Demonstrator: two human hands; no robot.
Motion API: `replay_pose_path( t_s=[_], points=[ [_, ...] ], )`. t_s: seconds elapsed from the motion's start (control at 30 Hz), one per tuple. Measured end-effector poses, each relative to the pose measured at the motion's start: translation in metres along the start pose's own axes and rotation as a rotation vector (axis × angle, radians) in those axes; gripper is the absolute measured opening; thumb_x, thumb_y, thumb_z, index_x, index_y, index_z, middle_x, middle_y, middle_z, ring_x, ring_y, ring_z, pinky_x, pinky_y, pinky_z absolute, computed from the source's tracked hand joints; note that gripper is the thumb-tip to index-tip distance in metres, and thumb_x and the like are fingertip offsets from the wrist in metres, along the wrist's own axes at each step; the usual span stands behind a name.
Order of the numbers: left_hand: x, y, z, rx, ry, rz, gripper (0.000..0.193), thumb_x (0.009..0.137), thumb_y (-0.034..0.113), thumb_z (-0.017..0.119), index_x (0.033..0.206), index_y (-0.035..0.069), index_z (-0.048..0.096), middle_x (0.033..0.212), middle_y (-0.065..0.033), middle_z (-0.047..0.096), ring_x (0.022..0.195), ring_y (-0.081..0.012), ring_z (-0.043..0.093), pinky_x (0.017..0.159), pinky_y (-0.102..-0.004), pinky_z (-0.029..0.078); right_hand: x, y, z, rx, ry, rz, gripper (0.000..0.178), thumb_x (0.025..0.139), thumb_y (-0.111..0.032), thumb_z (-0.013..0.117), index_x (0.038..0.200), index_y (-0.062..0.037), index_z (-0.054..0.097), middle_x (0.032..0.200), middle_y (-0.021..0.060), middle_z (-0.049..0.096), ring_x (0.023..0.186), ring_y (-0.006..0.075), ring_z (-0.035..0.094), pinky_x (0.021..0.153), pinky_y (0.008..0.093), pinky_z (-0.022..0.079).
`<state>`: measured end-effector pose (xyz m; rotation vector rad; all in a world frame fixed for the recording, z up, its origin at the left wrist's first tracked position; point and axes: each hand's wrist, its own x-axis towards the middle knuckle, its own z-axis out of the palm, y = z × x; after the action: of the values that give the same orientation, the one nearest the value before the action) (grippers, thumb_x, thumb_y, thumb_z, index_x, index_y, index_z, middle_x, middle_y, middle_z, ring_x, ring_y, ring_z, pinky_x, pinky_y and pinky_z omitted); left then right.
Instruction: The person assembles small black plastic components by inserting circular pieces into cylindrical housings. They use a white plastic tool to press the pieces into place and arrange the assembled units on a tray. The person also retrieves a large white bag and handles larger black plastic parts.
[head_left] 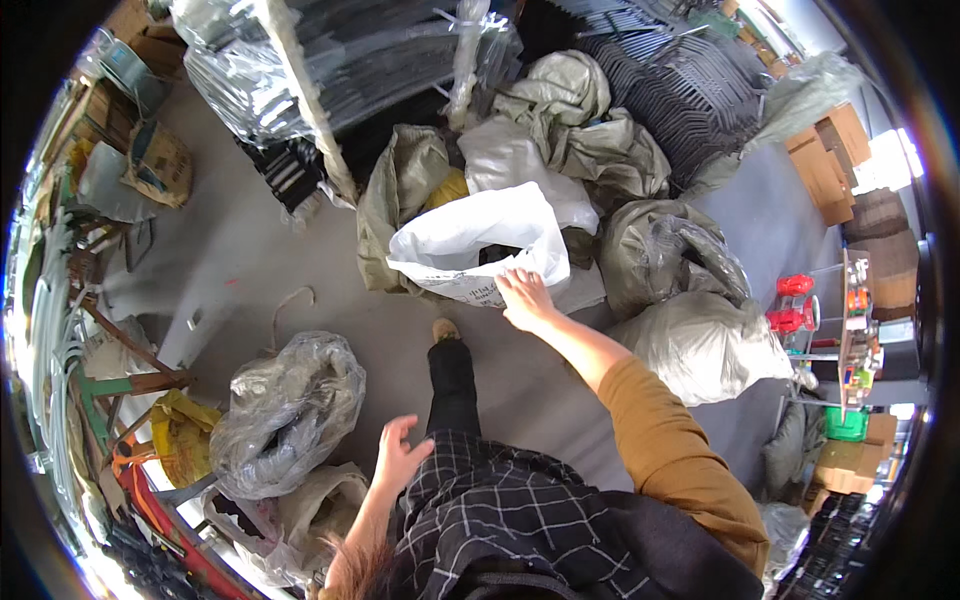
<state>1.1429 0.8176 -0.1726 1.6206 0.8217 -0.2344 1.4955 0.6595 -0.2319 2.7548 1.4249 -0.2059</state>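
In front of me stands a white woven sack [455, 242] with its mouth gaping; dark contents show inside, too unclear to name. My right hand [525, 298] grips the near rim of this sack, fingers over the edge and the arm stretched forward. My left hand [400, 455] hangs beside my thigh, fingers apart, holding nothing. Grey-green sacks [395, 200] stand behind and to the left of the white one. A stuffed, pale translucent bag [520, 165] leans just behind it.
Full sacks [700, 345] crowd the right side. At left lies a clear plastic bag bundle [290, 410], near a yellow bag [182, 438]. Wrapped stacks of metal parts [340, 70] rise ahead. Cardboard boxes [828, 160] and a shelf [850, 330] line the right.
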Motion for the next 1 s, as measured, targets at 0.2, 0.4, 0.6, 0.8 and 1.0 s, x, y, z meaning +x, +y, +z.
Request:
replay_pose_path(
  t_s=[0.2, 0.4, 0.6, 0.8, 1.0],
  points=[
    [0.239, 0.069, 0.036, 0.648, -0.003, 0.331, 0.091, 0.065, 0.028, 0.079, 0.141, 0.011, 0.032, 0.148, -0.0125, 0.03, 0.138, -0.0315, 0.025, 0.112, -0.0479, 0.021, 0.095, 0.088, 0.047, -0.163, -0.321, -0.005, 0.025, 0.079, -0.013, 0.057, 0.103, -0.0076, 0.064, 0.082, 0.0098, 0.067, 0.097, 0.0273, 0.061, 0.113, 0.0508, 0.02],
    [0.355, 0.122, 0.08, 0.949, -0.177, 0.461, 0.048, 0.073, 0.019, 0.068, 0.118, 0.012, 0.055, 0.123, -0.0065, 0.055, 0.129, -0.0215, 0.04, 0.113, -0.0495, 0.018, 0.08, 0.063, -0.01, 0.164, -0.325, -0.474, 0.014, 0.079, -0.013, 0.056, 0.071, -0.0107, 0.068, 0.066, 0.005, 0.063, 0.075, 0.0211, 0.063, 0.108, 0.0475, 0.028],
    [0.289, 0.173, 0.006, 0.817, 0.066, 0.733, 0.018, 0.066, 0.002, 0.063, 0.078, 0.013, 0.057, 0.074, -0.0013, 0.058, 0.084, -0.0196, 0.058, 0.091, -0.0454, 0.033, 0.097, 0.076, -0.091, 0.383, -0.079, -0.598, 0.007, 0.08, -0.012, 0.057, 0.076, -0.0078, 0.061, 0.068, 0.0022, 0.06, 0.082, 0.0168, 0.06, 0.108, 0.0442, 0.03],
    [0.224, 0.123, -0.005, 0.949, 0.113, 0.255, 0.01, 0.069, 0.004, 0.06, 0.076, 0.011, 0.059, 0.074, -0.0036, 0.06, 0.085, -0.0215, 0.057, 0.096, -0.0452, 0.027, 0.131, 0.132, -0.067, 0.876, 0.32, -0.427, 0.02, 0.077, -0.006, 0.066, 0.096, -0.0081, 0.06, 0.101, 0.0074, 0.061, 0.096, 0.0268, 0.059, 0.089, 0.0427, 0.043],
    [0.178, 0.041, -0.008, 1.003, 0.018, -0.123, 0.007, 0.073, 0.007, 0.059, 0.079, 0.01, 0.061, 0.08, -0.0039, 0.061, 0.096, -0.0207, 0.055, 0.102, -0.0455, 0.022, 0.162, 0.262, 0.098, 0.152, -0.11, 0.394, 0.058, 0.078, -0.012, 0.066, 0.13, -0.0035, 0.043, 0.129, 0.0151, 0.047, 0.12, 0.0313, 0.044, 0.098, 0.0471, 0.035]
  ],
)
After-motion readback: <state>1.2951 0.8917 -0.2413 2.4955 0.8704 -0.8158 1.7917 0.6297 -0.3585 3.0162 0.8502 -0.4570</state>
